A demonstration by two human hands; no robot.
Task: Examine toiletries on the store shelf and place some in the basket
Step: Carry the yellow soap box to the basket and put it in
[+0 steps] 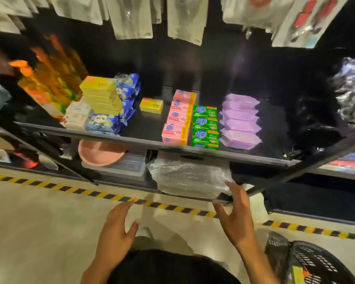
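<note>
On the black shelf (143,128) stand rows of pink soap boxes (177,117), green soap boxes (205,126) and purple packs (241,121). A lone yellow box (151,105) lies behind them, and a stack of yellow boxes (101,95) rises further left beside blue packets (105,124). My left hand (116,232) and my right hand (237,214) hover empty below the shelf, fingers spread and relaxed, over the floor. The black mesh basket (316,263) sits at the bottom right, with a yellowish item inside.
A lower shelf holds a pink bowl (99,152), clear plastic boxes (127,165) and wrapped packs (191,177). Orange bags (53,74) stand at the left, white packets (131,15) hang above. Yellow-black tape (103,194) marks the pale floor along the shelving.
</note>
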